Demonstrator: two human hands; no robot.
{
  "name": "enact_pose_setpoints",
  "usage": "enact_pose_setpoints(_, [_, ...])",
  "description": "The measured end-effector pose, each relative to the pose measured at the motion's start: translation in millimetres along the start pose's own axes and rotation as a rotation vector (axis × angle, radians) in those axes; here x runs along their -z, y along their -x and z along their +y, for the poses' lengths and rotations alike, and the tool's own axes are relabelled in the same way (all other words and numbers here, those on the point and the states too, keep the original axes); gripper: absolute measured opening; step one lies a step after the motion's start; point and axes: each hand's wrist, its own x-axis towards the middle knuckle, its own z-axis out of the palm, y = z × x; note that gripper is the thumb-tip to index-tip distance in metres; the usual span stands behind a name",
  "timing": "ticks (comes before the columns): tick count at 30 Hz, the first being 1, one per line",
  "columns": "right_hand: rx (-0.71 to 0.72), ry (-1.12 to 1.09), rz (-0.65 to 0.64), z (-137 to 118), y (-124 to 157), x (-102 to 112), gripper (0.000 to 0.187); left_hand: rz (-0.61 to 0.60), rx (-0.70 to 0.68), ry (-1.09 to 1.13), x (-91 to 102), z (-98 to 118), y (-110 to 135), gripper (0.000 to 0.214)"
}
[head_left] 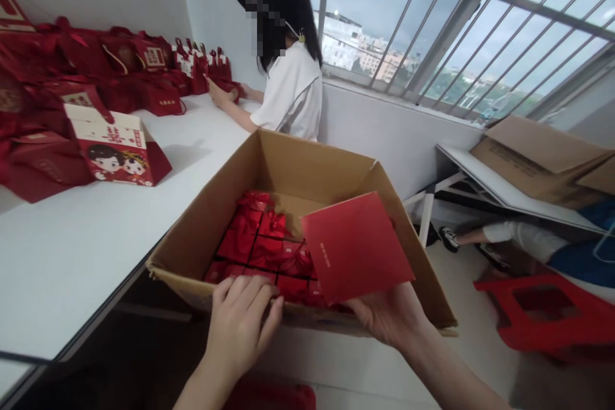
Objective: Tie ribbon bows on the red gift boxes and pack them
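Note:
An open cardboard box (312, 163) is in front of me, its far left side against the white table. Several small red gift boxes (237, 243) with shiny ribbons sit packed at its bottom left. Over the near rim of the cardboard box my left hand (243, 327) is hooked, fingers curled on the edge. My right hand (394, 314) grips a larger red box (358, 246) from below, tilted above the right half of the cardboard box. Small gold print shows on its face; most of the right fingers are hidden behind it.
On the white table (120, 224) stand several red gift bags (166, 99) and a cartoon-printed gift box (118, 154). A co-worker in white (293, 86) handles a red item at the far end. To the right are a red stool (538, 314), another person's legs and folded cartons (533, 160).

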Motion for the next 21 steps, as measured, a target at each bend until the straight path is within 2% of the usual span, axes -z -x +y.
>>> enact_pose_setpoints(3, [-0.040, -0.060, -0.044, 1, -1, 7, 0.051, 0.046, 0.017, 0.016, -4.4, -2, 2, 0.013])
enact_pose_setpoints(6, [-0.073, -0.116, -0.030, 3, -1, 10, 0.051, 0.076, 0.000, 0.006, -8.1, -2, 3, 0.013])
enact_pose_setpoints(9, [-0.058, -0.043, -0.006, 2, 1, 12, 0.051, 0.087, -0.020, -0.013, -9.4, -2, 4, 0.013])
enact_pose_setpoints(11, [0.001, 0.078, 0.021, -4, 1, 17, 0.047, 0.093, -0.016, -0.009, -9.4, -1, 4, 0.013])
enact_pose_setpoints(14, [0.173, 0.443, 0.091, -26, -5, 34, 0.045, 0.098, 0.010, 0.000, -9.9, 1, 3, 0.013])
enact_pose_setpoints(16, [0.288, 0.855, 0.167, -44, -17, 54, 0.056, 0.095, 0.001, -0.014, -10.8, 1, 2, 0.011])
enact_pose_setpoints(17, [0.323, 1.109, 0.210, -52, -24, 66, 0.067, 0.093, -0.015, -0.024, -11.4, 0, 1, 0.010])
enact_pose_setpoints(18, [0.296, 1.377, 0.189, -59, -32, 79, 0.080, 0.097, -0.032, -0.034, -11.9, -1, 1, 0.009])
enact_pose_setpoints(19, [0.237, 1.621, 0.177, -63, -41, 93, 0.085, 0.100, -0.045, -0.040, -12.3, -1, 0, 0.009])
enact_pose_setpoints(20, [0.120, 1.834, 0.152, -65, -49, 107, 0.085, 0.106, -0.052, -0.044, -12.5, -2, 0, 0.010])
enact_pose_setpoints(21, [0.036, 1.901, 0.119, -64, -56, 120, 0.085, 0.108, -0.057, -0.046, -12.5, -3, 0, 0.010])
